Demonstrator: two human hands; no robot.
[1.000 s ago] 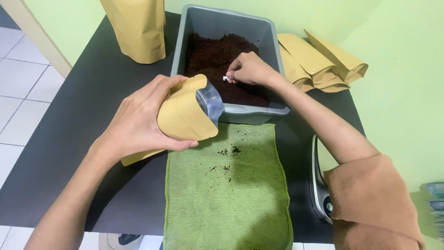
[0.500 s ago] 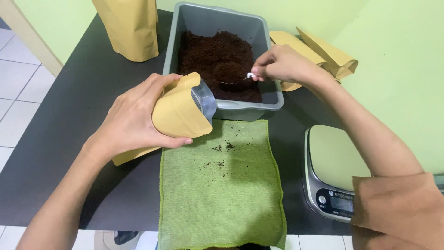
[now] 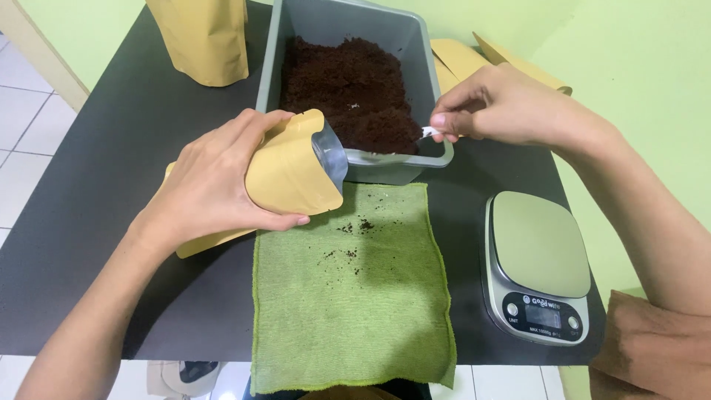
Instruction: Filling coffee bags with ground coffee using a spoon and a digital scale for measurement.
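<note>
1. Head view: left hand (image 3: 215, 178) is wrapping around a tan pouch (image 3: 285, 178), fingers pressed on it, tilting its open mouth toward the grey tub (image 3: 415, 52) of dark grounds (image 3: 348, 89).
2. Right hand (image 3: 503, 104) is pinching a small white scoop (image 3: 428, 133) at the tub's near right corner.
3. Green cloth (image 3: 355, 296) is lying below the tub, scale (image 3: 537, 267) just beside it.

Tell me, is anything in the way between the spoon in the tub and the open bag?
Only the tub's near wall. The spoon, held by the right hand, lies in the brown powder behind it. The bag, in the left hand, gapes just outside that wall.
</note>
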